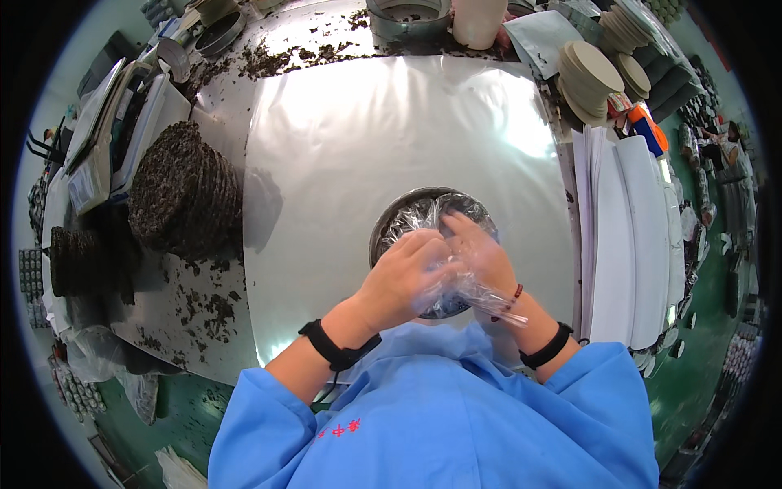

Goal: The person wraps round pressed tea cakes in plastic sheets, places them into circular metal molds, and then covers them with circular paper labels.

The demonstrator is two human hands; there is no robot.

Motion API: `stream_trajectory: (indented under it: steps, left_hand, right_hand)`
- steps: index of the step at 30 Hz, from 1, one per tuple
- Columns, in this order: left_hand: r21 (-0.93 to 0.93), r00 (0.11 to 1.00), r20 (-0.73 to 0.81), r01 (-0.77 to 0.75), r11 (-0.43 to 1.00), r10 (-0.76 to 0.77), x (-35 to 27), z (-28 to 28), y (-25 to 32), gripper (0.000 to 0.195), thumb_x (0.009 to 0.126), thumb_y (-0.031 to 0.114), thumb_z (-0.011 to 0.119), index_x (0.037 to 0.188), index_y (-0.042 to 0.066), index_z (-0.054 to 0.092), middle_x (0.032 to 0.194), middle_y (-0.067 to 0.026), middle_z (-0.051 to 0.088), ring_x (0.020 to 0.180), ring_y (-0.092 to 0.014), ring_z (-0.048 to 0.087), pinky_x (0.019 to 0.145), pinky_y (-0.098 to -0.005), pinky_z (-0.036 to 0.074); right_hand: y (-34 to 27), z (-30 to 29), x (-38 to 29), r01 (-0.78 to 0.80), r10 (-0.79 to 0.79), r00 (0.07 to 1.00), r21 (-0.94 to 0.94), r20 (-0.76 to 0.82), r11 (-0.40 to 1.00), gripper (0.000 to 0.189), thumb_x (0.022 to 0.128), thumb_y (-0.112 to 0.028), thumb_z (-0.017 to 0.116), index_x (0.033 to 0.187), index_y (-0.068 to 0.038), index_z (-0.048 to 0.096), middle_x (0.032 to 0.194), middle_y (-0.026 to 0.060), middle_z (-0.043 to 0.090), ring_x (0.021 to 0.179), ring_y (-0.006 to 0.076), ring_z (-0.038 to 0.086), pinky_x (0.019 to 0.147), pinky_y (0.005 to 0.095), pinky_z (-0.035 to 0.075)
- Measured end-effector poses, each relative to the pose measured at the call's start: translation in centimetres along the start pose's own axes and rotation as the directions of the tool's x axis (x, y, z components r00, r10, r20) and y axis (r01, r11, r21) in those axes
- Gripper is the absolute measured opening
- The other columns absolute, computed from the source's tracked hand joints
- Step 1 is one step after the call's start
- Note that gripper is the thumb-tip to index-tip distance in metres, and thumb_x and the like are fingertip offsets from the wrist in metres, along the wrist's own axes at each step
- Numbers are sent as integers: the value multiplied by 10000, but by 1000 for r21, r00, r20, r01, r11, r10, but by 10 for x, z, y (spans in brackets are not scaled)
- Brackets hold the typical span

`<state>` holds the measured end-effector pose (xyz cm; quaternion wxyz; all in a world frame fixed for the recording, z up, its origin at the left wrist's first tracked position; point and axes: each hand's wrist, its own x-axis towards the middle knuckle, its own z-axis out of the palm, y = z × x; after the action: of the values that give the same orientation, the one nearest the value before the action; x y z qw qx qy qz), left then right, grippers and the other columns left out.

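A round metal pan or ring (374, 243) stands on the silvery sheet (330, 183) before me. Crumpled clear plastic film (410, 221) fills it, and dark material shows through along its rim. My left hand (406, 272) is over the pan's near left part, fingers curled around a bunch of the film. Over the right side, my right hand (489, 257) has its fingers down among the film, touching it; motion blur hides whether they grip. A gathered tail of film trails across the right hand towards its beaded bracelet (518, 296). What lies beneath the film is mostly hidden.
To the left stand stacked dark, rough pressed discs (183, 189) and a plastic bin (153, 131). Dark flakes (211, 312) litter the metal table. White paper sheets (617, 244) line the right. Farther back are pale round boards (589, 70), a metal ring (408, 27) and a beige cylinder (478, 24).
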<state>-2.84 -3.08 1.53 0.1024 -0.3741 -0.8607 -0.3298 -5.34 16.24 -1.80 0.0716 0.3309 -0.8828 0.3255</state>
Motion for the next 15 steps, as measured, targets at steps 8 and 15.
stream_trajectory:
  steps: [8,15]
  left_hand:
    - [397,975,-59,221,891,-215,1,39,-9,331,753,79,624,1070,-18,610,1106,-170,562,1179,-341,499,1043,-416,404]
    - [-325,928,-144,284,902,-343,-1,0,-1,504,803,8,612,1298,56,533,1271,-173,535,1263,-338,461,1085,-438,389]
  right_hand:
    - [-21,-16,6,86,-70,989,119,-128,989,466,798,-90,727,1240,-21,595,1292,162,586,1108,332,609,900,383,522]
    - [-24,-4,6,166,-159,986,-214,47,963,247,738,-49,652,971,27,681,1111,138,612,1055,303,585,858,391,521]
